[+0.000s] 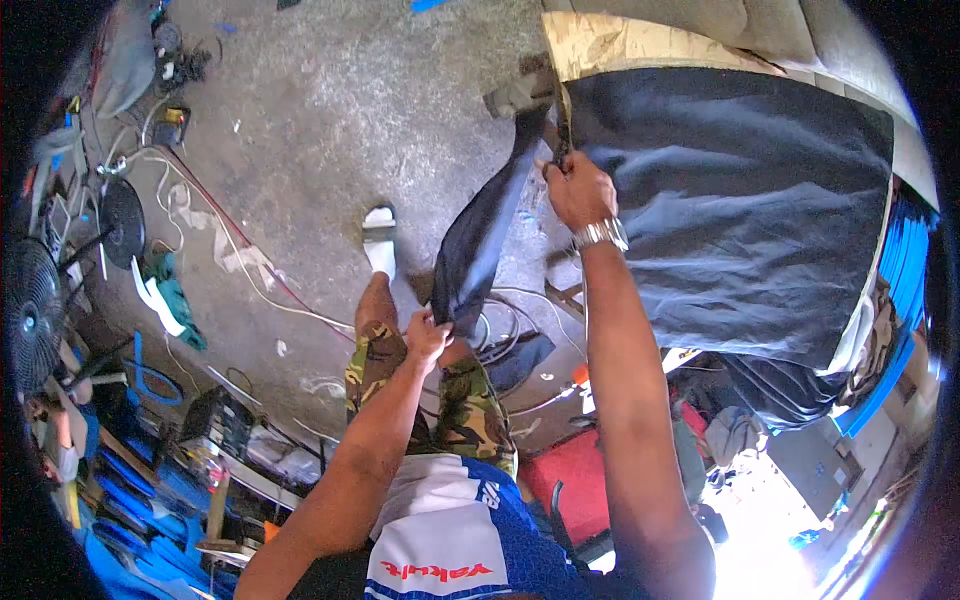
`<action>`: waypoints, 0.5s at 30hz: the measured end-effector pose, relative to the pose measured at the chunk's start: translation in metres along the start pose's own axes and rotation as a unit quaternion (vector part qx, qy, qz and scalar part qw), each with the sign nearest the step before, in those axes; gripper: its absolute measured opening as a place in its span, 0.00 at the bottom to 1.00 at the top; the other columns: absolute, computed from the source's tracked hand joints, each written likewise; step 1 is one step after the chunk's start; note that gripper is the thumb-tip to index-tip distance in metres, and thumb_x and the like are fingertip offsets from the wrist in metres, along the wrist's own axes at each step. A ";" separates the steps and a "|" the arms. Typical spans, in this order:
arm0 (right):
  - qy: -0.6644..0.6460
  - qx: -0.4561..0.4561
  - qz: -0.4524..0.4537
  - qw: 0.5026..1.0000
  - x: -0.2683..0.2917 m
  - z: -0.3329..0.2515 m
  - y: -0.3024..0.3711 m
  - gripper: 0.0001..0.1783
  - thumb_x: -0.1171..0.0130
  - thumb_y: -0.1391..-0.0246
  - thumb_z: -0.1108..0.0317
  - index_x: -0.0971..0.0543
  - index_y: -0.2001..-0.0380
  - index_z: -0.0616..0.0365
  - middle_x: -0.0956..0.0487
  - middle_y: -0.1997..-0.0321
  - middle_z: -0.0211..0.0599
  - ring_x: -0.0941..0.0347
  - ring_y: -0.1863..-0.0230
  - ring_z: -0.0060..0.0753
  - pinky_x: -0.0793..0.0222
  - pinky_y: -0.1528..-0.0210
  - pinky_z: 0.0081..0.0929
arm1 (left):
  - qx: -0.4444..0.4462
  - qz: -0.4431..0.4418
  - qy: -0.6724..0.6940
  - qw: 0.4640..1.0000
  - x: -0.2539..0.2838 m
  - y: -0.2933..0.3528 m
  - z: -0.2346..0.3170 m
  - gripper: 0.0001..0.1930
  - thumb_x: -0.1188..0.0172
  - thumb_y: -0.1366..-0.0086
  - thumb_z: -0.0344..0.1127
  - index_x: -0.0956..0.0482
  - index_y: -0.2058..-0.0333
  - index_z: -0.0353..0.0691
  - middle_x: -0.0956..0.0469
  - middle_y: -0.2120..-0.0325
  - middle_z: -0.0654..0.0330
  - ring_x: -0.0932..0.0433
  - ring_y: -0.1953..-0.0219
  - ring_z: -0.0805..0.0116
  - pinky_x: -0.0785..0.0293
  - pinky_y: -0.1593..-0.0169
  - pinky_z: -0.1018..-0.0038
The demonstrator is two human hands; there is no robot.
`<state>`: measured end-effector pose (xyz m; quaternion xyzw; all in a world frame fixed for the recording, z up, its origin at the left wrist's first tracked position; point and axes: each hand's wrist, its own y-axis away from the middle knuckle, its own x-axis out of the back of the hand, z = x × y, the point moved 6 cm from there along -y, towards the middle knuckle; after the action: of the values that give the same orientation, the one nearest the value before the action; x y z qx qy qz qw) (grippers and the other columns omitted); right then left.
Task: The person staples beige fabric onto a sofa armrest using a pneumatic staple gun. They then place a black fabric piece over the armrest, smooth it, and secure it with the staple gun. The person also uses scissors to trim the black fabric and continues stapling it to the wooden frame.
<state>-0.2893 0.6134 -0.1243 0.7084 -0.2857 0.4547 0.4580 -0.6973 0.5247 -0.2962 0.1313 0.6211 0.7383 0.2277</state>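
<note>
A large sheet of black cloth point(740, 210) lies over a raised surface on the right, with brown paper or board point(650, 45) showing past its far edge. My right hand point(582, 190), with a metal watch on the wrist, is closed around dark scissors point(563, 135) at the cloth's left edge. The blades point away from me and are partly hidden. A long black cloth strip point(480, 235) hangs from near the scissors down toward me. Its near end is pinched in my left hand point(428, 340), in front of my legs.
Cables point(250, 240) trail over the concrete floor point(310, 110). On the left stand a black fan point(35, 315) and blue pieces point(130, 500). A red seat point(570, 485) is close by my right side. Blue strips point(905, 260) lie beyond the cloth's right edge.
</note>
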 end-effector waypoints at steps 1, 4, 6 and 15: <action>0.001 0.001 -0.005 1.000 -0.001 -0.011 -0.009 0.23 0.41 0.48 0.45 0.19 0.65 0.55 0.18 0.65 0.53 0.21 0.61 0.60 0.26 0.57 0.50 | -0.004 0.014 -0.034 0.999 0.018 0.007 0.010 0.26 0.39 0.42 0.19 0.36 0.46 0.39 0.23 0.59 0.56 0.21 0.60 0.64 0.18 0.61 0.63; -0.011 0.029 -0.009 0.999 -0.039 -0.028 0.014 0.23 0.43 0.46 0.44 0.18 0.62 0.53 0.17 0.64 0.51 0.21 0.59 0.58 0.26 0.55 0.51 | 0.005 0.013 -0.079 0.997 0.062 0.028 0.063 0.24 0.39 0.41 0.22 0.36 0.47 0.38 0.23 0.57 0.55 0.21 0.61 0.62 0.18 0.64 0.64; -0.010 0.068 0.004 0.998 -0.089 -0.028 0.079 0.21 0.45 0.43 0.46 0.20 0.57 0.49 0.18 0.62 0.49 0.21 0.59 0.56 0.27 0.57 0.52 | -0.037 0.037 -0.064 0.997 0.086 0.026 0.115 0.24 0.39 0.40 0.23 0.36 0.47 0.39 0.24 0.58 0.55 0.22 0.61 0.62 0.18 0.62 0.63; -0.322 -0.317 0.136 0.882 -0.085 0.122 0.405 0.10 0.42 0.42 0.64 0.24 0.58 0.53 0.20 0.69 0.53 0.22 0.67 0.62 0.26 0.66 0.50 | -0.487 0.038 -0.308 0.816 0.101 0.004 0.519 0.19 0.34 0.42 0.25 0.29 0.53 0.33 0.25 0.58 0.55 0.25 0.57 0.64 0.22 0.63 0.70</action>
<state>-0.6113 0.3330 -0.0645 0.5873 -0.6398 0.1446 0.4743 -0.5371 1.0198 -0.2002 0.2472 0.0724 0.8736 0.4130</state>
